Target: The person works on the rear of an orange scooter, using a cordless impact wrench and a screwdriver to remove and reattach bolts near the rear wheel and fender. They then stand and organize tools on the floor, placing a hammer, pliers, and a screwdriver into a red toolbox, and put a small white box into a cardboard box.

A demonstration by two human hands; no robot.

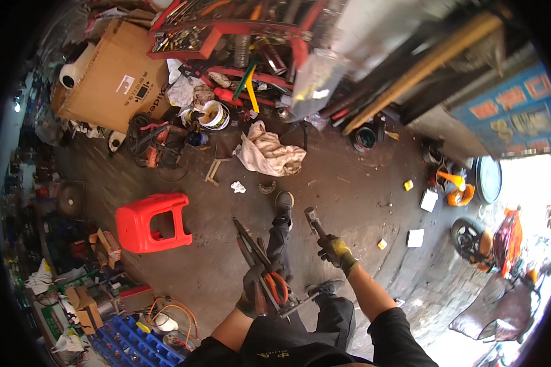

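Note:
In my gloved right hand is a hammer, its metal head up and away from me; the yellow and dark fingers are wrapped round the handle. My left hand, in a dark glove, is closed round a bundle of long metal tools. An orange-red curved piece and a brown handle show in that bundle; their exact kinds are hard to make out. Both hands are held over the floor in front of my body, apart from each other. My shoe stands beyond the bundle.
A red plastic stool lies on its side at the left. Ahead are a dirty cloth, a white bucket, a cardboard box and a red tool rack. A blue crate sits near left, a motorbike wheel at the right.

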